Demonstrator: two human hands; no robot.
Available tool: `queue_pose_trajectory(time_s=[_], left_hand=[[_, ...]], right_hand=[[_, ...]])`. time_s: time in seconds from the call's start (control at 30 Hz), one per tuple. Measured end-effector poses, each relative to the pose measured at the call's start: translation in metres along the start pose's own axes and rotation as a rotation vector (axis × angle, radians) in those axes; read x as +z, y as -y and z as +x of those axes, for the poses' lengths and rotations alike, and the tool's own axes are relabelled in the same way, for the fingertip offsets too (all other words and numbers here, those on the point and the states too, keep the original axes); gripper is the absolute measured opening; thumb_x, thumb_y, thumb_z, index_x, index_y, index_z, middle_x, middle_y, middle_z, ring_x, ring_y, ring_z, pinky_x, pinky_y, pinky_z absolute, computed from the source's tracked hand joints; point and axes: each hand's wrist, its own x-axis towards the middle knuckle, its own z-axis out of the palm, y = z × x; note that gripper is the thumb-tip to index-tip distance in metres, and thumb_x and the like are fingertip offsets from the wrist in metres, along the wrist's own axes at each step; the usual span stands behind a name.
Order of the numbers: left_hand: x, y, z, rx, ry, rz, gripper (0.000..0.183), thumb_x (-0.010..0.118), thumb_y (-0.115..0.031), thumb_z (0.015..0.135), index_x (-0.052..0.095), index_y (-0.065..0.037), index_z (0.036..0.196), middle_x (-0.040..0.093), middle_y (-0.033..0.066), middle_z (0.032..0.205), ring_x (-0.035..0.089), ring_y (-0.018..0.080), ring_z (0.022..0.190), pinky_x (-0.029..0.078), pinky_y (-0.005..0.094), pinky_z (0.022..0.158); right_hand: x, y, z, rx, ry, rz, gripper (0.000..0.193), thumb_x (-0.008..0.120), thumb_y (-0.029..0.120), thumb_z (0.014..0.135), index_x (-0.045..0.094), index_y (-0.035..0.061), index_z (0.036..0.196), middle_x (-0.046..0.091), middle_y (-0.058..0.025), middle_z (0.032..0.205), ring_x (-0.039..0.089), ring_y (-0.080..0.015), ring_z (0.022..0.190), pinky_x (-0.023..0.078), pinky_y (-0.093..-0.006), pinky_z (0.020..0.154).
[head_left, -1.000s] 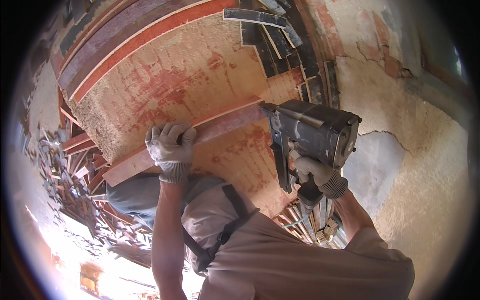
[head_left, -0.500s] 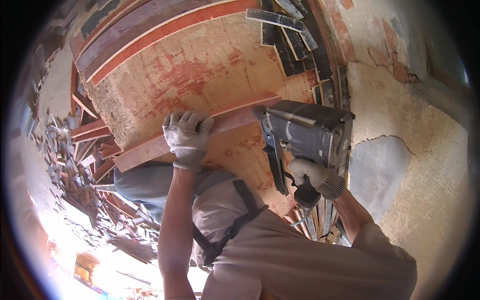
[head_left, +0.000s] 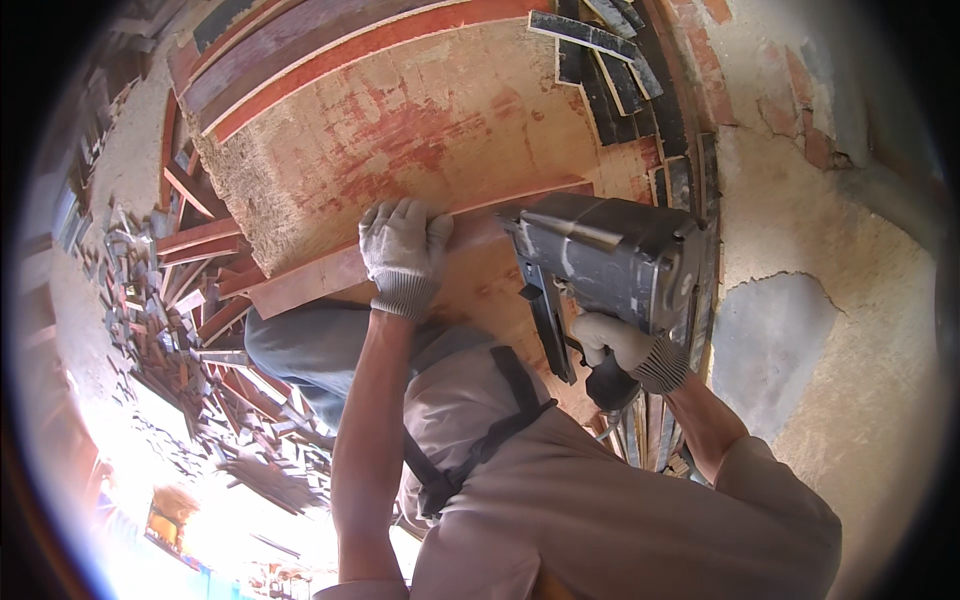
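My left hand [head_left: 402, 248], in a pale glove with a grey cuff, grips a long reddish wooden strip [head_left: 318, 281] with its fingers over the far edge. The strip lies across a worn wooden board [head_left: 400, 130] stained with red patches. In my gloved right hand [head_left: 620, 345] is the handle of a dark nail gun [head_left: 605, 245]. Its nose is over the strip, to the right of my left hand; whether it touches the wood I cannot tell. The strip's right end sticks out beyond the nose.
Long red-edged planks [head_left: 350, 75] lie along the board's far side. Short black-faced strips [head_left: 615, 85] are stacked at the far right. A heap of wood offcuts [head_left: 180, 320] covers the floor at left. A patchy plastered wall [head_left: 800, 220] rises close on the right.
The whole view has shifted, so the scene sits further right. Along the strip, the nail gun has moved left toward my left hand, which keeps its place on the wood.
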Motion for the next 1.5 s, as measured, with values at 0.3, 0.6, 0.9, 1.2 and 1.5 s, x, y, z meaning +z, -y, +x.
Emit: queue_pose_trajectory(time_s=[0.3, 0.6, 0.9, 1.2, 1.5], left_hand=[[0.008, 0.007, -0.005, 0.035, -0.057, -0.047, 0.012, 0.069, -0.021, 0.087, 0.065, -0.010, 0.087, 0.066, 0.0116, 0.086, 0.062, 0.0360, 0.088, 0.045, 0.0482, 0.089], [-0.076, 0.118, -0.067, -0.873, -0.226, 0.872, 0.059, 0.048, -0.060, 0.098, 0.075, -0.008, 0.103, 0.073, 0.0150, 0.095, 0.068, 0.0354, 0.095, 0.050, 0.0496, 0.092], [-0.108, 0.157, -0.077, -1.038, -0.127, -0.121, 0.051, 0.060, -0.043, 0.091, 0.075, 0.005, 0.095, 0.072, 0.0200, 0.085, 0.069, 0.0284, 0.082, 0.052, 0.0419, 0.077], [-0.046, 0.072, -0.060, -1.258, -0.272, -0.857, 0.043, 0.080, -0.023, 0.083, 0.067, 0.002, 0.116, 0.063, 0.0115, 0.099, 0.065, 0.0261, 0.087, 0.063, 0.0417, 0.062], [-0.003, 0.152, -0.104, -0.603, 0.077, -0.512, 0.047, 0.081, -0.020, 0.082, 0.064, -0.001, 0.121, 0.063, 0.0159, 0.114, 0.064, 0.0306, 0.100, 0.063, 0.0431, 0.071]], right_hand=[[0.013, 0.011, 0.005, 0.029, -0.040, 0.062, 0.024, 0.062, 0.019, 0.095, 0.060, 0.0075, 0.074, 0.053, 0.0002, 0.058, 0.050, -0.0102, 0.051, 0.043, -0.0286, 0.053], [0.002, -0.025, 0.019, -0.113, 0.063, -0.174, 0.030, 0.057, 0.025, 0.099, 0.059, 0.0065, 0.075, 0.055, -0.0012, 0.065, 0.054, -0.0110, 0.062, 0.044, -0.0284, 0.063], [0.004, -0.031, 0.003, -0.109, -0.090, -0.001, 0.037, 0.051, 0.010, 0.093, 0.040, 0.0073, 0.058, 0.044, -0.0034, 0.057, 0.046, -0.0137, 0.052, 0.038, -0.0296, 0.053], [0.001, -0.039, -0.017, -0.089, -0.124, -0.022, 0.027, 0.061, 0.019, 0.096, 0.061, 0.0063, 0.072, 0.058, 0.0001, 0.065, 0.054, -0.0080, 0.062, 0.045, -0.0273, 0.062], [0.014, -0.050, 0.004, -0.152, -0.067, -0.077, 0.029, 0.061, 0.019, 0.097, 0.061, 0.0056, 0.072, 0.056, 0.0013, 0.061, 0.054, -0.0076, 0.060, 0.046, -0.0273, 0.062]])
